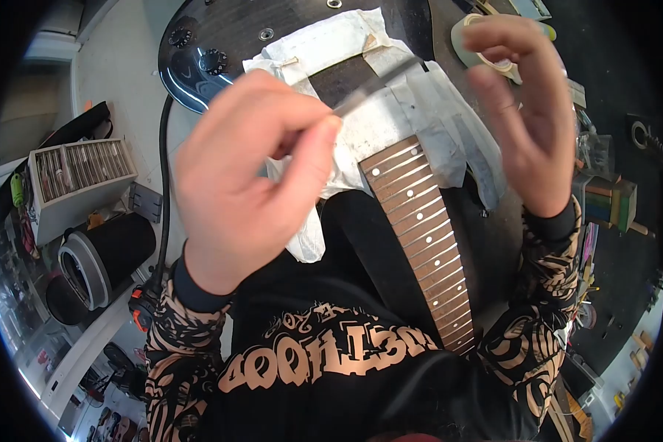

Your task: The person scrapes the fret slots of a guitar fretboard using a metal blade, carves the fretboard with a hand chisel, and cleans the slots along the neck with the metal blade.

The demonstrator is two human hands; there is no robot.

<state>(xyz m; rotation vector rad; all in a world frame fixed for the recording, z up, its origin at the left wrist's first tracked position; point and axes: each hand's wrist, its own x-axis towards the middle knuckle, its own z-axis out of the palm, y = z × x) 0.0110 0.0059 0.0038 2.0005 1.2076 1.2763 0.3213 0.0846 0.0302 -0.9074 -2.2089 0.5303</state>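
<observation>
My left hand (250,177) is closed in a pinch on one end of a thin, blurred strip (379,85), which points up and to the right over the guitar. My right hand (527,110) is raised with its fingers curved and apart, holding nothing, in front of a roll of tape (468,40). Beneath my hands lies a dark guitar body (199,44), partly covered by pale masking tape and paper (383,121). The fretted neck (423,228) runs down toward my torso, its fingerboard bare with light dot inlays.
A box of upright packets (88,171) and a black cylindrical container (110,258) stand at the left. A black cable (163,184) runs down beside the guitar. At the right are a multicoloured block (610,202) and small tools on a dark surface (604,96).
</observation>
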